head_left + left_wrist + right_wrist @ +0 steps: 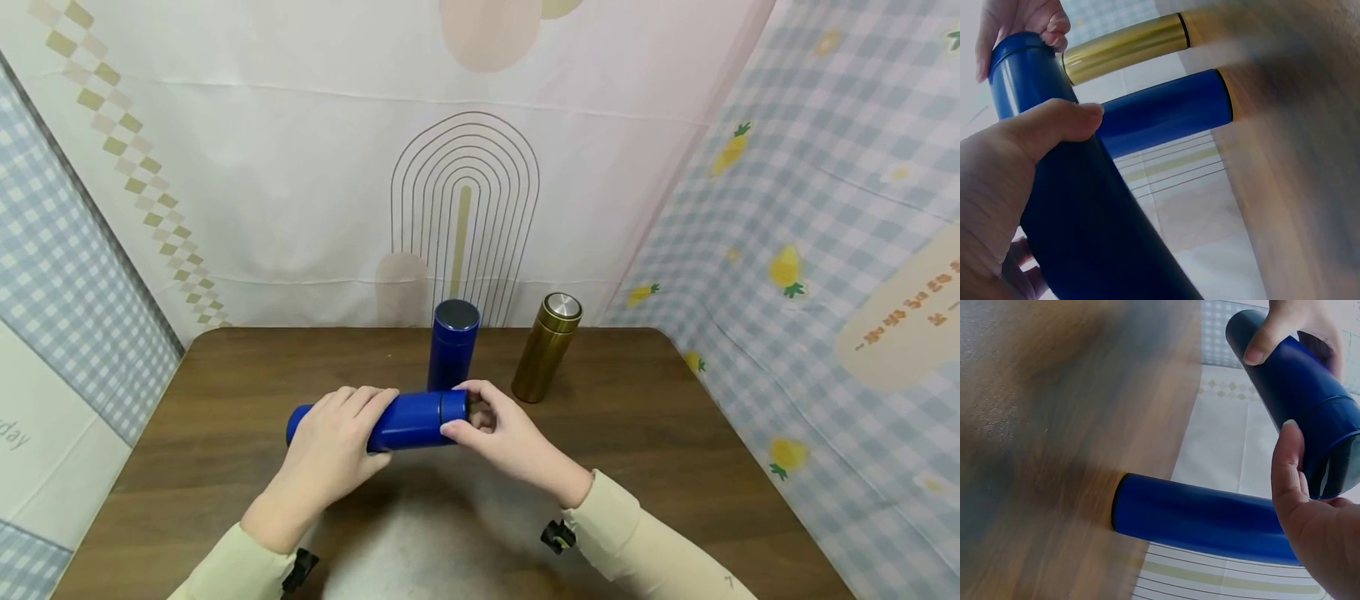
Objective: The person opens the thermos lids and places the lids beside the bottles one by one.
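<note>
Glossy blue cylindrical flask point(411, 421) held sideways

Nearest me, the left hand point(341, 446) wraps fingers and thumb round the flask's body, while the right hand point(502, 429) pinches its capped end. I see the flask raised off the brown wooden table point(637, 467). Just beyond the grip, near that capped end, a second shiny blue cylindrical flask point(450, 358) stands upright. Beyond the right hand stands a gold metallic cylindrical flask point(547, 350) with a silver-topped lid. White patterned cloth point(300, 208) hangs behind everything.

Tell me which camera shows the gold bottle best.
The head view: the gold bottle stands unobstructed, silver top included. The left wrist view shows its body, not the top; the right wrist view, nothing.
</note>
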Tool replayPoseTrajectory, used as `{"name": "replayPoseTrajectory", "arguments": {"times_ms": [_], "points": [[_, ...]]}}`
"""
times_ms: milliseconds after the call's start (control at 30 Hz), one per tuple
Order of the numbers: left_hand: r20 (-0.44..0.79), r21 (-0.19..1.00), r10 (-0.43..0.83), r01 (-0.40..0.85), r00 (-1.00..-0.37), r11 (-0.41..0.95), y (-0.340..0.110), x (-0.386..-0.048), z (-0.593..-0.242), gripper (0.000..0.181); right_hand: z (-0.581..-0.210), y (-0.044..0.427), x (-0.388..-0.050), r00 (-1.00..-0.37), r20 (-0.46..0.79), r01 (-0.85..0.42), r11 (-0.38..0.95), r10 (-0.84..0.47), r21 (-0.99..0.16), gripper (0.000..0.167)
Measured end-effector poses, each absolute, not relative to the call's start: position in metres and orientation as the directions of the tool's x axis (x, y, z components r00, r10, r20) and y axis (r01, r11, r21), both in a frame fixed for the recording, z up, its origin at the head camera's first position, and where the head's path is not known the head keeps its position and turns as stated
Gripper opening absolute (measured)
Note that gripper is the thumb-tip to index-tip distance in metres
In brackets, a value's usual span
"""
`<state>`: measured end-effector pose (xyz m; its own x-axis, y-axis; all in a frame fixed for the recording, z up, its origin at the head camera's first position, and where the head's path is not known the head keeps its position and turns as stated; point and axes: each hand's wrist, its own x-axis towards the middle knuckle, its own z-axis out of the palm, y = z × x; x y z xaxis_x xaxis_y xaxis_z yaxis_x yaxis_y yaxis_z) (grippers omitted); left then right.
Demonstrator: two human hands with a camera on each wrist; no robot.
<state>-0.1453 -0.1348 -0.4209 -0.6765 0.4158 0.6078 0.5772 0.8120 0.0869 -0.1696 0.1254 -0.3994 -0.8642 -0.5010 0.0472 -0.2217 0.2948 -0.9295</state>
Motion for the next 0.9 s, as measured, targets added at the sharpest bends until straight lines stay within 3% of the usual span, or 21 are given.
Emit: {"name": "replayPoseTrajectory", "arguments": {"times_ms": [133,267,367,467,600,733,900], "points": [[0.566,0.099,0.432,0.578,-0.702,0.810,-0.1387,-0.1467,-0.4216,0.073,-0.4004,0.1265,-0.1686,-0.817,0.120,-0.355,0.328,-0.564,-0.875,0.055],[0.513,0.149,0.432,0.573,-0.742,0.806,-0.1420,-0.1482,-0.4224,0.075,-0.4010,0.1265,-0.1696,-0.726,0.251,-0.580,0.375,-0.640,-0.723,0.062],[0.475,0.189,0.429,0.566,-0.768,0.803,-0.1432,-0.1488,-0.4239,0.076,-0.4012,0.1257,-0.1700,-0.694,0.295,-0.654,0.405,-0.656,-0.639,0.065],[0.459,0.207,0.424,0.559,-0.781,0.803,-0.1434,-0.1493,-0.4253,0.077,-0.4019,0.1244,-0.1706,-0.741,0.258,-0.594,0.426,-0.620,-0.682,0.074],[0.488,0.200,0.416,0.562,-0.768,0.803,-0.1435,-0.1492,-0.4256,0.078,-0.4038,0.1234,-0.1727,-0.839,0.114,-0.381,0.423,-0.533,-0.822,0.086],[0.547,0.175,0.402,0.570,-0.734,0.803,-0.1443,-0.1491,-0.4254,0.078,-0.4040,0.1234,-0.1741,-0.878,-0.031,-0.186,0.401,-0.477,-0.897,0.076],[0.603,0.148,0.387,0.574,-0.698,0.806,-0.1441,-0.1499,-0.4247,0.082,-0.4009,0.1217,-0.1736,-0.879,-0.111,-0.079,0.371,-0.464,-0.925,0.062]]}}
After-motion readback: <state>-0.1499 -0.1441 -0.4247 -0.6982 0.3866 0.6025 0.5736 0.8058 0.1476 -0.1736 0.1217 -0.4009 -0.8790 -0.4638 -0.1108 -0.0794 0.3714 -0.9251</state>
